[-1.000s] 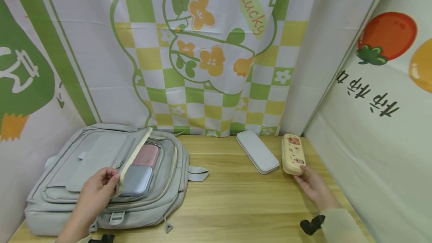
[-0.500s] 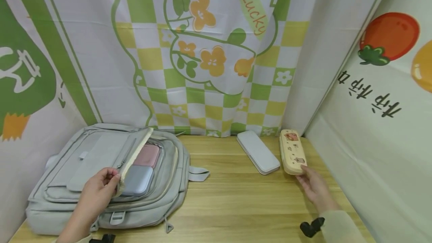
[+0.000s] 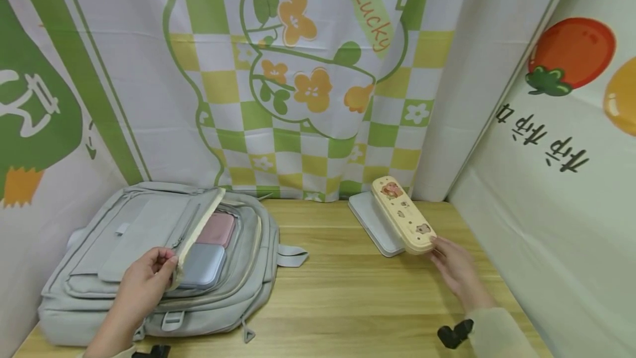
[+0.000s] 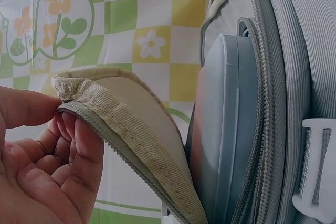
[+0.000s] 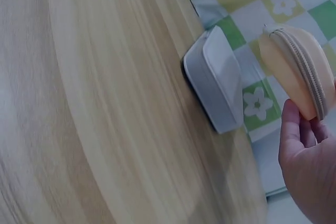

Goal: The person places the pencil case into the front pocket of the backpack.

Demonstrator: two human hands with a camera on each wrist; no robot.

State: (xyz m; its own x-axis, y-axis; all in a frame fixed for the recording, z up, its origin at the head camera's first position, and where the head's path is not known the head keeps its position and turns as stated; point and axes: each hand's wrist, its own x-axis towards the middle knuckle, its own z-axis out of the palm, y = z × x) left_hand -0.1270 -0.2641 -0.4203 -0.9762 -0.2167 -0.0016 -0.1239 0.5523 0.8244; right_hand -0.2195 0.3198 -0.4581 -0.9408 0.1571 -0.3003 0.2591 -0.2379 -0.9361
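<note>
On the left of the table lies a grey backpack with its front pocket unzipped. My left hand pinches the edge of the pocket flap and holds it lifted. Inside the pocket sit a blue-grey case and a pink case. At the right, my right hand grips the near end of a cream zippered pencil case printed with small cartoon animals. The pencil case is held above the table, partly covering a white case in the head view; the right wrist view shows the two apart.
The wooden table has a patterned cloth hanging behind it and a printed wall along its right side. A grey strap sticks out from the backpack onto the table.
My right hand has lifted the cream pencil case from beside the right wall and carried it left, over the white case. The left hand still holds the flap in the same place.
</note>
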